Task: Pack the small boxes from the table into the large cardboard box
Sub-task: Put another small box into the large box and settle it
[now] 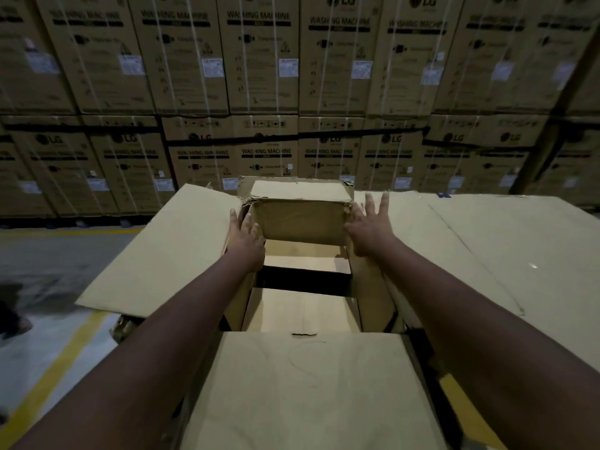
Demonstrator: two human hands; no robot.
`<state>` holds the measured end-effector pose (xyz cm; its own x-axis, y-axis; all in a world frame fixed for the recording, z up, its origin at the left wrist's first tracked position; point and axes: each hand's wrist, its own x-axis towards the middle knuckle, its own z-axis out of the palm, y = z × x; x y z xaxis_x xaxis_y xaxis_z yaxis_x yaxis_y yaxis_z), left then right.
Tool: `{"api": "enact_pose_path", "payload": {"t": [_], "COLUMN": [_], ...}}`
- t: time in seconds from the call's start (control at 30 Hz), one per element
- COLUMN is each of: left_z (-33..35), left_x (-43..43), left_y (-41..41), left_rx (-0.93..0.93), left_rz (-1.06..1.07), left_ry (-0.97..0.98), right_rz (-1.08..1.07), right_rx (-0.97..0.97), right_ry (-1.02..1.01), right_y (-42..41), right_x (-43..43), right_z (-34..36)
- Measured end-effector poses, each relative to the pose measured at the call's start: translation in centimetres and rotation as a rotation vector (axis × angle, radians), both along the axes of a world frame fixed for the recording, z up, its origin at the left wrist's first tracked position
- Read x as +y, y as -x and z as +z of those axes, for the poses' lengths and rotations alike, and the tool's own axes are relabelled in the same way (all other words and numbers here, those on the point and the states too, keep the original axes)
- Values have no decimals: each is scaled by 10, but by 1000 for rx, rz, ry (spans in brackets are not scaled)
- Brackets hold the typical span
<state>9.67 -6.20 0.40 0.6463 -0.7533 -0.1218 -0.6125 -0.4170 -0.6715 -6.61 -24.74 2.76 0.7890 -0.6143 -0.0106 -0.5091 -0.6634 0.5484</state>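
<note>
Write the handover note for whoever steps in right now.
Left hand: open, flat against the left side of the small box.
Right hand: open, fingers spread, at its right side.
The small box is between them at the far end of the large cardboard box, whose flaps are open.
Done: two packed boxes seem to lie inside.
Left: seat this one. No other small boxes are in view, so check the table.

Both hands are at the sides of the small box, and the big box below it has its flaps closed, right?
Not closed: the head view shows the big box with its flaps open. The left hand and right hand are at the sides of the small box.
</note>
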Motion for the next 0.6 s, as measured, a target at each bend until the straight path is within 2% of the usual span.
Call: {"api": "enact_pose_path", "payload": {"t": [0.27,0.43,0.6], "left_z": [-3,2,-4], "left_x": [3,-1,-3], "left_y": [-12,-26,-32], "left_rx": [-108,-71,-66], "left_rz": [11,24,-1], "left_ry": [-3,30,81], "right_rz": [48,157,227], "right_rx": [102,34,11], "right_ry": [172,-54,-77], "right_y": [-19,-39,-54], "right_x": [16,3,-9], "right_z": [-44,-73,-82]}}
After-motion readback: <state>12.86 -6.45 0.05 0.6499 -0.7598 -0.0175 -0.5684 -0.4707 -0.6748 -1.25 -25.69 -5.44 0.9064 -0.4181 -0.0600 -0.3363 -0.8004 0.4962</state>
